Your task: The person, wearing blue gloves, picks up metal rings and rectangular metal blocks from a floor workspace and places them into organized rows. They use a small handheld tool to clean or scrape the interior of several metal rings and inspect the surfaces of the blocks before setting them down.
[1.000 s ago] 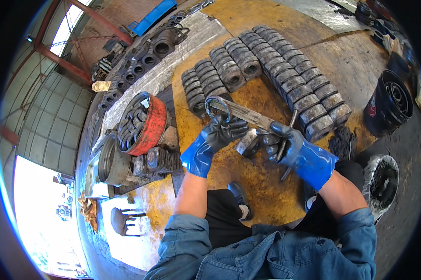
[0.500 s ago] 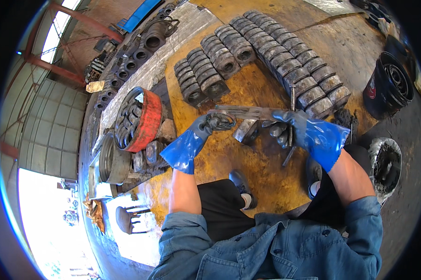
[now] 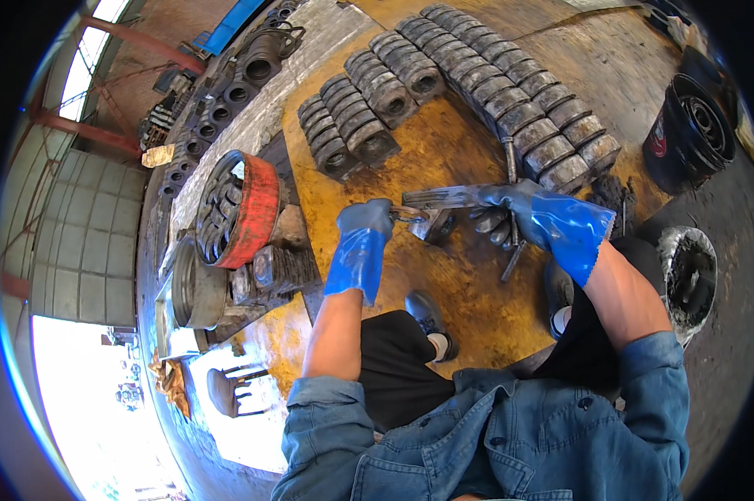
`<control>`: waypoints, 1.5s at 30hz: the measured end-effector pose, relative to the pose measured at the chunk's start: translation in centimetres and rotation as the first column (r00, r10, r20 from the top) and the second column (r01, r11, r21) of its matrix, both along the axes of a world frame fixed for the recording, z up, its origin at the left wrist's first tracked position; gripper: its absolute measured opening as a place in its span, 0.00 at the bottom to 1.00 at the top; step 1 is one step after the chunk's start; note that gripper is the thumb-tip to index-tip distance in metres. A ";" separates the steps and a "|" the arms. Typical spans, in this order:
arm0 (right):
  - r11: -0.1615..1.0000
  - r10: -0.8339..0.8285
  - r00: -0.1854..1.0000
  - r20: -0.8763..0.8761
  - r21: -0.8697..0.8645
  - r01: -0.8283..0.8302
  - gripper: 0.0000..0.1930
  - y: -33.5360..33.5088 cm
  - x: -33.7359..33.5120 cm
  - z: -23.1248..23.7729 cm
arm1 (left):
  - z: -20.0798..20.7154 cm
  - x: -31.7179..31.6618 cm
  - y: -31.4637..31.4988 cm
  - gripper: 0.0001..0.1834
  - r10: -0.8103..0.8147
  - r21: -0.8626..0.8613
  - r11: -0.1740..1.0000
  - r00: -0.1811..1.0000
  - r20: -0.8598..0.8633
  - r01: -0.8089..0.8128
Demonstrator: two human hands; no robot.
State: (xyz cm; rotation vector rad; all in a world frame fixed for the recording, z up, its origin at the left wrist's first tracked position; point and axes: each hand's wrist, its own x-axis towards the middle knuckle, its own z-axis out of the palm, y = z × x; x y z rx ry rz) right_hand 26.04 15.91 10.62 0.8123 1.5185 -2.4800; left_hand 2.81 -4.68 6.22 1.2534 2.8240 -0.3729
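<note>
Both my hands wear blue gloves with dark, dirty fingers. My left hand [image 3: 367, 221] is closed on a curved, ring-like metal piece [image 3: 408, 215], whose end shows past the fingers. My right hand [image 3: 515, 209] grips one end of a long, flat, ridged metal piece [image 3: 444, 198] pointing left. A metal rod [image 3: 510, 159] stands upright through or behind the same hand; whether the fingers hold it I cannot tell. Below that hand a second rod end [image 3: 512, 263] slants down. Between my hands, lower down, a blocky metal part [image 3: 431, 225] rests on the yellow-stained floor.
Rows of ribbed round metal parts [image 3: 510, 92] fill the far floor. A red-rimmed drum [image 3: 260, 200] with curved metal parts stands left, near a stool [image 3: 226, 391]. On the right are a black bucket [image 3: 686, 138] and a grimy pale bucket [image 3: 673, 242].
My left hand has drawn slightly away from the flat metal piece, and its wrist has turned more upright. My right hand stays nearly in place, still gripping. The view has shifted a little.
</note>
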 end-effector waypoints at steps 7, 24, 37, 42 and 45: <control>0.999 0.015 0.998 0.060 -0.046 -0.012 0.19 0.1 -0.2 -1.0 | -2.9 1.8 1.9 0.08 -0.056 -0.084 0.995 0.987 -0.153 0.043; 0.860 -0.327 0.945 -0.010 -0.416 0.294 0.18 1.5 -2.5 -4.2 | -8.9 -5.3 0.7 0.16 -0.137 0.697 0.500 0.747 0.650 -0.515; 0.922 -0.307 0.948 -0.082 -0.272 0.275 0.25 -1.0 -2.6 -3.3 | -9.5 -4.2 2.9 0.13 -0.377 0.212 0.174 0.134 0.916 -0.962; 0.994 -0.049 0.983 -0.179 0.092 0.066 0.25 -1.5 -2.2 -1.8 | -12.7 -9.5 0.1 0.16 -0.395 0.134 0.056 0.101 0.913 -0.989; 0.884 -0.018 0.960 -0.281 0.444 0.146 0.13 -0.4 -0.6 -0.4 | -12.6 -9.4 0.9 0.16 -0.195 0.281 0.339 0.225 0.954 -0.898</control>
